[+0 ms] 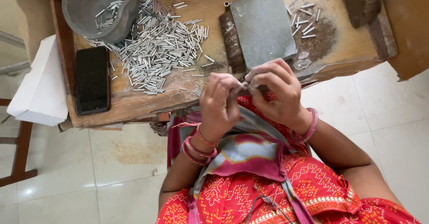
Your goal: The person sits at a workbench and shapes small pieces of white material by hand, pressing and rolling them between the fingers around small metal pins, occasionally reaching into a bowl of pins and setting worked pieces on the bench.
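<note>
From the head view, a small metal piece is being pinched between both hands at the near edge of the wooden tabletop, over the lap. It is being judged that the piece could be dropped onto the tiled floor, since so little of it is being gripped. The left hand is being kept with its grip closed on one end; the right hand is being clamped on the other. The pile of thin metal tubes is being left beside the grey bowl.
</note>
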